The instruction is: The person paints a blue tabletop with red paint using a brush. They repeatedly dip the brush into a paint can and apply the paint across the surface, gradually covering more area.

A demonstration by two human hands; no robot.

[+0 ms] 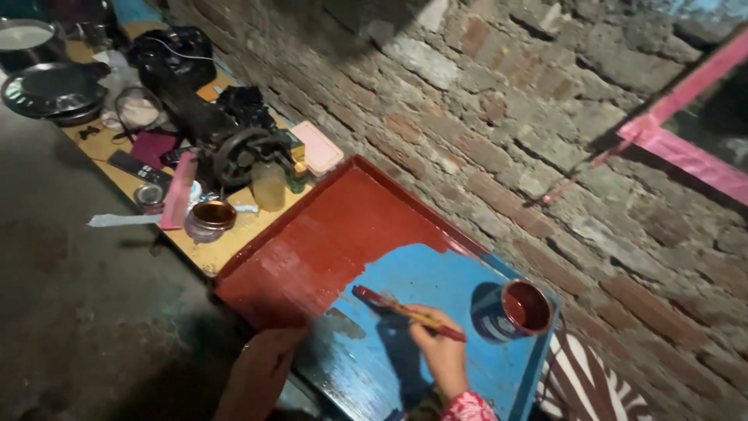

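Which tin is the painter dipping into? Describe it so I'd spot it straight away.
Find the big flat board, half red, half blue, against the brick wall. On its blue part, beside the right hand holding the brush, stands a paint tin: blue outside, red paint inside.

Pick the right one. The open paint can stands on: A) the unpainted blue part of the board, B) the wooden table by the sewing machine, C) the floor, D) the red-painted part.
A: the paint can sits on the blue area of the board, beyond the right hand holding the brush.
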